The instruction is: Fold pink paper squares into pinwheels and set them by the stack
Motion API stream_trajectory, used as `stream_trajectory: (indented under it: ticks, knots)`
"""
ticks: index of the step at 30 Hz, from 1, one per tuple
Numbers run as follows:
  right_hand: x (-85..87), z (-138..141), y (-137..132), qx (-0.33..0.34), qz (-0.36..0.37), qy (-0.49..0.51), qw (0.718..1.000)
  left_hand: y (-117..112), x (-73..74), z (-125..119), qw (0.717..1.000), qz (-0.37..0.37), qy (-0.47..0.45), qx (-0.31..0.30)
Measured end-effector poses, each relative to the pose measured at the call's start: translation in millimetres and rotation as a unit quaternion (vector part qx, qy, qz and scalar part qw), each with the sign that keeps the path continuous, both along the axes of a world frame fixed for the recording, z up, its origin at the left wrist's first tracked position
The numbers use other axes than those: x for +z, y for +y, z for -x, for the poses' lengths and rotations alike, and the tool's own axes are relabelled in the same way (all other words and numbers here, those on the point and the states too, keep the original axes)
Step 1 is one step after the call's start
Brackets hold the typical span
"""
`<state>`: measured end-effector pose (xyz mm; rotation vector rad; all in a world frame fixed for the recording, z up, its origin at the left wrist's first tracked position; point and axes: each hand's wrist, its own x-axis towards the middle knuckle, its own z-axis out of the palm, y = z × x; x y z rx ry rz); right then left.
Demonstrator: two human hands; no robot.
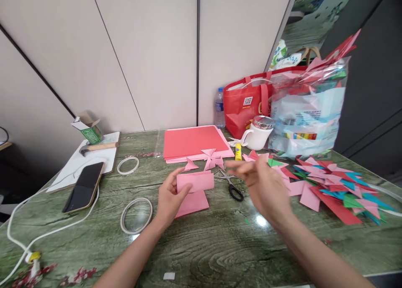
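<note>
My left hand (pixel 171 195) grips a folded piece of pink paper (pixel 197 181) between thumb and fingers, raised a little off the table. Under it lies another pink paper sheet (pixel 192 203). To the right, my right hand (pixel 266 187) hovers with its fingers stretched out and nothing visible in it. Black-handled scissors (pixel 235 192) rest on the table between the two hands. Just beyond them are pink folded paper pieces (pixel 213 160), in front of a stack of red and pink paper (pixel 196 142). A yellow glue stick (pixel 238 152) stands behind my right hand.
Colourful folded paper (pixel 339 183) is heaped at right, before a clear plastic bag (pixel 309 116). A white mug (pixel 259 133), red bag (pixel 240 110) and water bottle (pixel 220 110) stand at the back. Tape rolls (pixel 123 216), a phone (pixel 84 187) and a hammer (pixel 100 146) lie left.
</note>
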<state>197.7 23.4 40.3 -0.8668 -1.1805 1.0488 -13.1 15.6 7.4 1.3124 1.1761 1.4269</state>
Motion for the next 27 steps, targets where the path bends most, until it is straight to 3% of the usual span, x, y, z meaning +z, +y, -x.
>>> stream_trajectory:
  ticks: [3, 7, 17, 27]
  knots:
    - [-14.3, 15.4, 7.6, 0.034, 0.029, 0.000, 0.999, -0.4, -1.1, -0.8, 1.000, 0.007, 0.002, -0.003]
    - [-34.3, 29.3, 6.6, 0.139, 0.056, -0.021, 0.988, -2.5, -0.6, -3.1, 1.000, 0.020, 0.004, -0.023]
    - [-55.0, 39.9, -4.0, 0.059, 0.044, -0.118, 0.990, -5.3, -3.9, -5.0, 0.995, 0.063, 0.005, -0.081]
    - [-53.1, 40.0, -6.9, 0.054, 0.062, -0.126, 0.989, -5.1, -0.8, -7.1, 0.995, 0.079, 0.043, -0.046]
